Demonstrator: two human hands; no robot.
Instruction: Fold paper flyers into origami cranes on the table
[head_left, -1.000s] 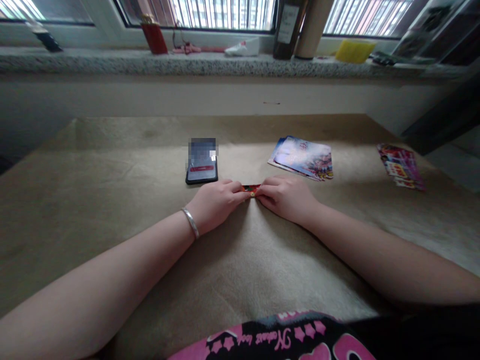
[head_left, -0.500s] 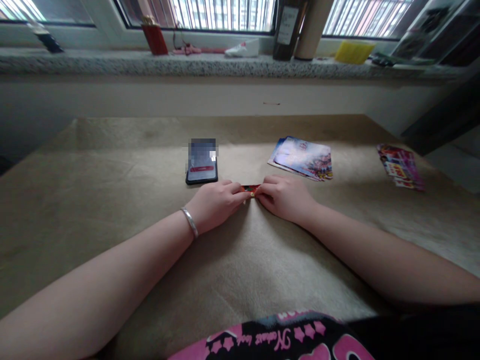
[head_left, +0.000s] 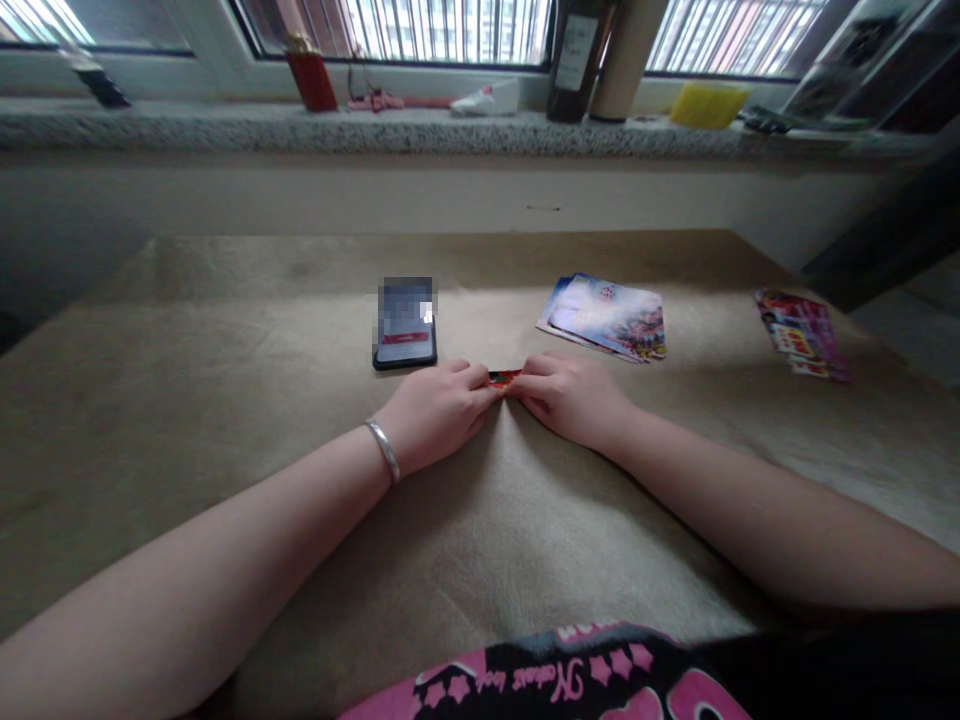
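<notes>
Pinched at either end by the left hand (head_left: 439,412) and the right hand (head_left: 574,395), the small red patterned piece (head_left: 502,378) lies between the table's (head_left: 247,340) side edges, well in from its far edge, and looks light, thin, easily creased, perhaps slick, best held by its ends

dim daylight from the window (head_left: 442,30), soft shadows on the table (head_left: 247,370)

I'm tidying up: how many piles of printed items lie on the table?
2: the larger pile just beyond the right hand, and the pinkish pile farther right. The small red piece that right and left hand pinch isn't counted.
</notes>
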